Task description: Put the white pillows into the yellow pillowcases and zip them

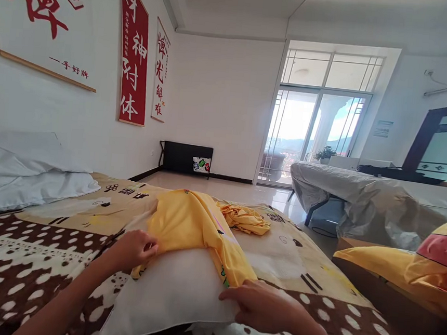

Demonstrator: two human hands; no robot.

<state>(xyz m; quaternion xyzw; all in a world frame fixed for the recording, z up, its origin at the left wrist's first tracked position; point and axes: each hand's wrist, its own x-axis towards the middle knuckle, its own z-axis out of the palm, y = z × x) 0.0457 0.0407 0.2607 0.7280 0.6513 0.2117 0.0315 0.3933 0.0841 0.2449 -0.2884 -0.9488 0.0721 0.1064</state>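
Yellow cloth (187,224) pinched, left fingers (149,246), right fingers (232,295)

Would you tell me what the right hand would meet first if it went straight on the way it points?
The right hand points left, so it would probably run along the white pillow first; the yellow pillowcase hem lies just above it.

You see a soft, matt yellow cloth cover (191,222) over a smooth white pillow (169,293); at one o'clock, glossy floor tiles (240,191).
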